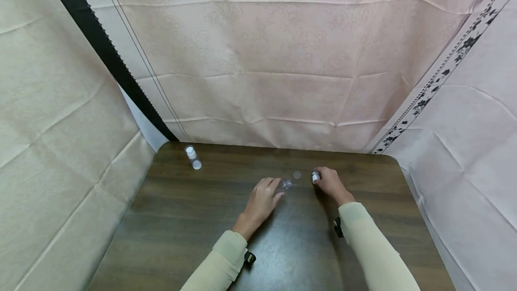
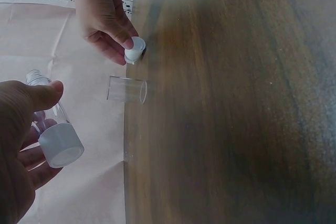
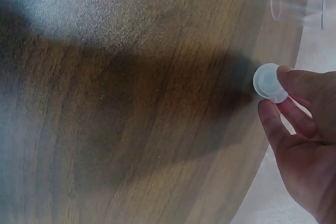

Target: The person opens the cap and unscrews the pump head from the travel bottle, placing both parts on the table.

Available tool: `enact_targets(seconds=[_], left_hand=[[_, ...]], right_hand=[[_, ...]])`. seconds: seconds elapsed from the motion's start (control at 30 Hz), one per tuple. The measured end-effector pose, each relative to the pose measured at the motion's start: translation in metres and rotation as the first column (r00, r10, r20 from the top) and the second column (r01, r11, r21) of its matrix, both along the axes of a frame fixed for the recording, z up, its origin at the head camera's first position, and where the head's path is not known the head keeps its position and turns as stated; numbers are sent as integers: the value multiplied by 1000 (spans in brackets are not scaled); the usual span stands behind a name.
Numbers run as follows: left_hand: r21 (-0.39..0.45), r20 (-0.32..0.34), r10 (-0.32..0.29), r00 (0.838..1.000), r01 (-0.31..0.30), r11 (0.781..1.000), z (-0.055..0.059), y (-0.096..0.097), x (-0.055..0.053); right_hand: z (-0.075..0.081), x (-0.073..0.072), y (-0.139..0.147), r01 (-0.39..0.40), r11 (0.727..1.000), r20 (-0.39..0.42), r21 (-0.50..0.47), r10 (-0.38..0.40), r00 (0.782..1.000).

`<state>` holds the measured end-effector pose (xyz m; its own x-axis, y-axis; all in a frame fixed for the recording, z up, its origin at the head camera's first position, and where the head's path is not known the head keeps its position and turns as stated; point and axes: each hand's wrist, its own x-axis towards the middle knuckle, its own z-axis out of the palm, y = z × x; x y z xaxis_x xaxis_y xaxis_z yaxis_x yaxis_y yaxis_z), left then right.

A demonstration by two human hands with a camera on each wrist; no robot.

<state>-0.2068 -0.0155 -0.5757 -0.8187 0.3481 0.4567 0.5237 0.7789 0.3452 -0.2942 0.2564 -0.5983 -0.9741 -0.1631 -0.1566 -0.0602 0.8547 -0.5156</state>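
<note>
In the head view my left hand [image 1: 258,200] holds a small clear bottle [image 1: 286,185] over the middle of the table. The left wrist view shows this bottle tilted, with a threaded neck and a white base [image 2: 61,145]; the thumb lies across its clear part and fingers are behind it. To the right, my right hand [image 1: 331,185] pinches a white bottle top [image 3: 269,81] between thumb and fingers, close over the tabletop. Between the two hands a clear cylindrical cap [image 1: 297,174] stands on the table, touched by neither hand.
A second small bottle [image 1: 193,158] with white ends is near the table's far left corner. The brown wooden table [image 1: 181,219] has rounded far corners. Pale cloth [image 1: 258,57] hangs behind it and on both sides.
</note>
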Motion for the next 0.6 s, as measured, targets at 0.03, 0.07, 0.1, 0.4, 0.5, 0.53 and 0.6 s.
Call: enact_targets(seconds=[0.03, 0.07, 0.1, 0.4, 0.5, 0.53, 0.6], left_hand=[[1, 1, 1, 1000, -1, 1000, 0, 0, 0], [2, 3, 2, 1000, -2, 1000, 0, 0, 0], [1, 5, 3, 1000, -3, 1000, 0, -1, 0], [-4, -25, 6, 1000, -6, 1000, 0, 1, -1], [-11, -44, 5, 999, -6, 1000, 0, 1, -2], [-12, -45, 6, 999, -7, 1000, 0, 1, -2], [-13, -43, 8, 999, -9, 1000, 0, 1, -2]], right_hand=[[0, 0, 0, -1, 1000, 2, -1, 1, 1000], [-1, -1, 0, -3, 1000, 3, -1, 3, 1000], [-1, -1, 0, -4, 1000, 4, 0, 4, 1000], [-2, 0, 2, -25, 1000, 10, 1, 25, 1000], [-1, 1, 2, -38, 999, 3, 8, 38, 999], [0, 1, 2, -35, 999, 4, 4, 35, 999], [1, 1, 2, -26, 1000, 8, -6, 26, 1000]])
